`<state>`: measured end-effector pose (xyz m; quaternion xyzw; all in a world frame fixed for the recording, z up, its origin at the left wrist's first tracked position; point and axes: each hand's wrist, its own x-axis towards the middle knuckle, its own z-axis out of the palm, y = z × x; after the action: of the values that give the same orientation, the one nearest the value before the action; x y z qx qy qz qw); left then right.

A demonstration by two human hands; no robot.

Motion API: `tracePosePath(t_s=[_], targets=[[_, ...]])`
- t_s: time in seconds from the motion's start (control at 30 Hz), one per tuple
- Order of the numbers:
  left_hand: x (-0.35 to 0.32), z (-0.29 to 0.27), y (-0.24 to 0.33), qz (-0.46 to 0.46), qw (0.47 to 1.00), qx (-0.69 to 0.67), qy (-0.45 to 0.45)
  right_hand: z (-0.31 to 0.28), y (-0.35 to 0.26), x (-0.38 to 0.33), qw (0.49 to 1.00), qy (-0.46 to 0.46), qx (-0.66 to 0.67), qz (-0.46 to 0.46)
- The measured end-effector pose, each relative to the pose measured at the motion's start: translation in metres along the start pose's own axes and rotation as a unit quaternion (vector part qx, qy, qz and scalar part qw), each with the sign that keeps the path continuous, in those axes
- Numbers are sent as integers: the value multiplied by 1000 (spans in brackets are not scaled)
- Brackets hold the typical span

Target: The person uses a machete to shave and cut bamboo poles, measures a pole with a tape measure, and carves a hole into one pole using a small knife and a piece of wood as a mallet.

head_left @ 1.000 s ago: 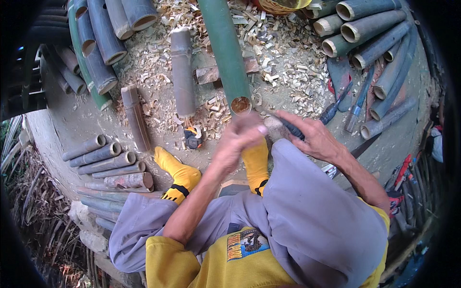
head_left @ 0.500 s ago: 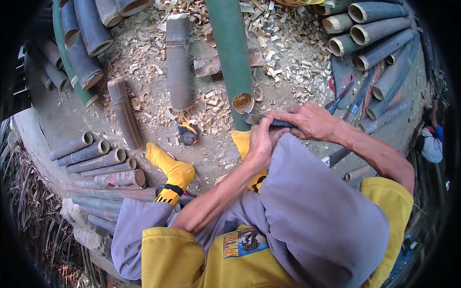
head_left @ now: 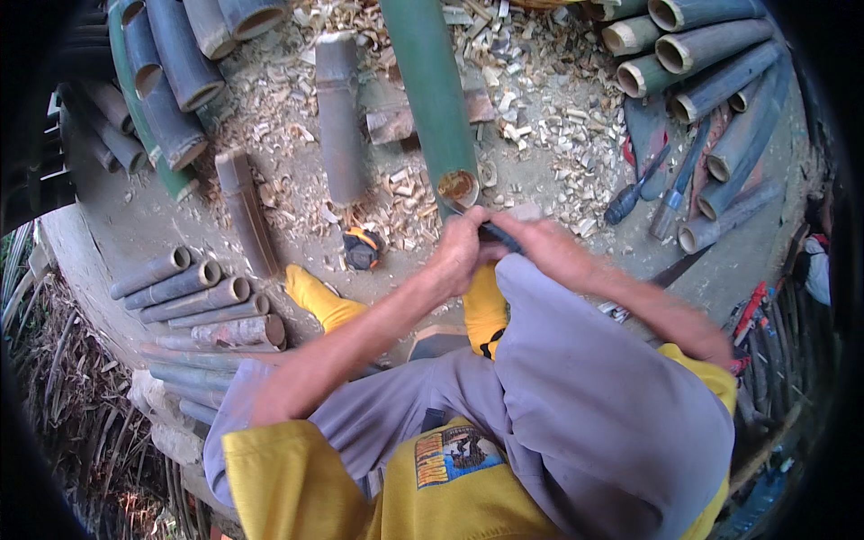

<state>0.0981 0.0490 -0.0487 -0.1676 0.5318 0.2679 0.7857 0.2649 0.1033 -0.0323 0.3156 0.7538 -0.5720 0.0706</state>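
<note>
A thick green bamboo pole (head_left: 430, 99) reaches from the far edge toward me, its hollow cut end just beyond my hands. My left hand (head_left: 461, 243) is closed on a knife (head_left: 500, 237) with a dark handle, close to that end. My right hand (head_left: 549, 252), blurred by motion, is wrapped around the handle's other part. The blade is mostly hidden by my fingers and points at the rim of the pole. Under my hands is my foot in a yellow sock (head_left: 486, 306), beside my raised knee.
Wood chips (head_left: 549, 108) litter the ground. A black and orange tape measure (head_left: 362, 248) lies left of the pole, near two short bamboo pieces (head_left: 340, 126). Stacked bamboo tubes (head_left: 193, 292) lie at left; others (head_left: 720, 45) at far right, near chisel-like tools (head_left: 668, 211).
Both hands and the knife have shifted left, closer to the pole's cut end, and the knife is angled more steeply. My left elbow has swung outward to the left.
</note>
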Motion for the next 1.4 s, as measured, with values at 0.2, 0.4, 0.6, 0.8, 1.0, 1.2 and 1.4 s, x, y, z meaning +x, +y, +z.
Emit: tracePosePath(t_s=[0.2, 0.4, 0.6, 0.8, 1.0, 1.2, 1.4], targets=[[2, 51, -32, 114, 900, -399, -128, -110, -32, 57, 889, -285, -356, -46], [-3, 40, -11, 34, 973, -227, -32, -89, -4, 46, 957, -266, -118, 13], [4, 4, -6, -14, 999, 40, 5, -10, -8, 2, 979, -94, 135, 119], [-23, -24, 1, 46, 985, 158, -59, 10, -37, 1, 964, -22, 201, 176], [-60, 7, -1, 379, 900, 194, -97, -39, -79, 20, 966, 178, 187, 19], [-91, -70, 59, 274, 696, 646, 154, -29, -111, 60, 923, 186, -235, -242], [-112, -104, 76, 260, 529, 806, 57, 66, -66, 83, 968, 70, -143, -195]])
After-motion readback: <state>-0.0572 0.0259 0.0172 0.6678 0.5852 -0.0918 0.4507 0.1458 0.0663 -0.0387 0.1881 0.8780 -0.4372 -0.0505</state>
